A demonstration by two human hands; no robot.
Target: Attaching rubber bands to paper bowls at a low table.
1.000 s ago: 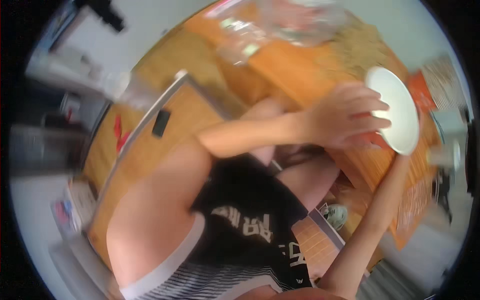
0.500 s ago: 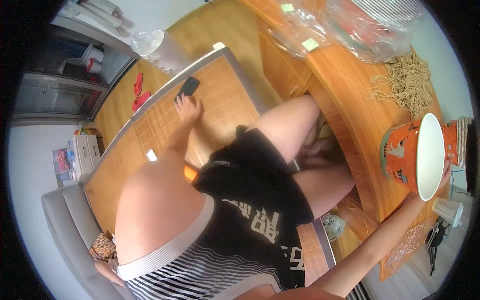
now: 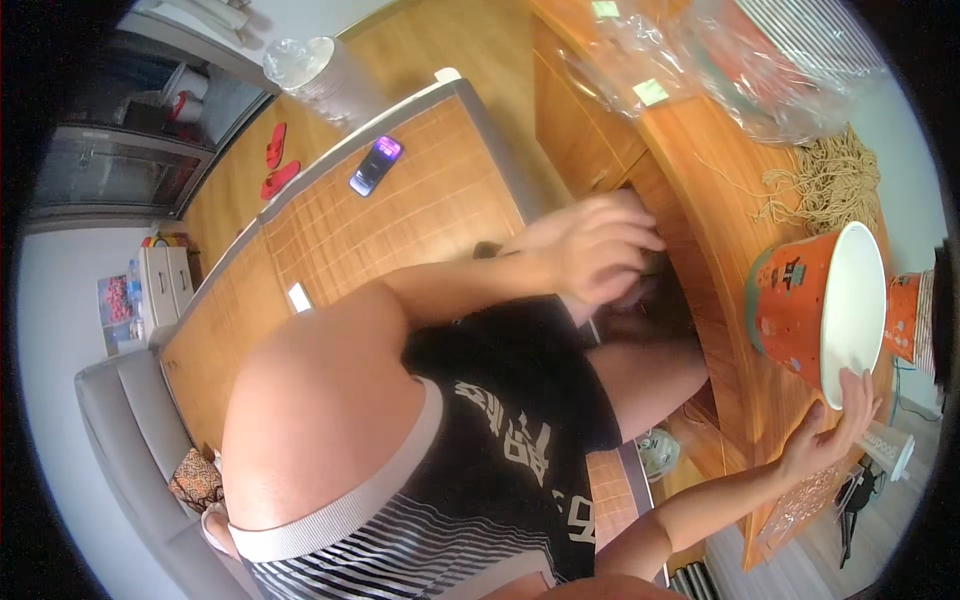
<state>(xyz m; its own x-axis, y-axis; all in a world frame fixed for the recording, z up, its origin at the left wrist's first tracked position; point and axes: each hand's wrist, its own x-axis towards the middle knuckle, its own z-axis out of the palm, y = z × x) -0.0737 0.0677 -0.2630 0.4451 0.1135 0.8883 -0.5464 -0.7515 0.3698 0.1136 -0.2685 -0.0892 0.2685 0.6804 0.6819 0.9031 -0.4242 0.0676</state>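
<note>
Touching orange paper tub (image 3: 790,300) on worktop (image 3: 700,165): my right fingers (image 3: 857,398), loosely spread, against its rim.
Smartphone (image 3: 376,166): newly lit; my left fingers (image 3: 622,235) are off it, loosely bent, blurred, seemingly empty, thus free.

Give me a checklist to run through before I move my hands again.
1. Mouth of the orange tub uncovered: ok, its white inside shows.
2. Right hand holding the tub firmly: cannot tell; the fingers overlap its rim, but the pressure doesn't show.
3. Left hand empty: cannot tell; it is blurred and its palm is hidden.
4. Twine neatly bundled: not ok, it lies in a loose pile with a strand trailing over the table.
5. Phone away from the tub: ok, it lies on the brown mat, screen lit.
</note>
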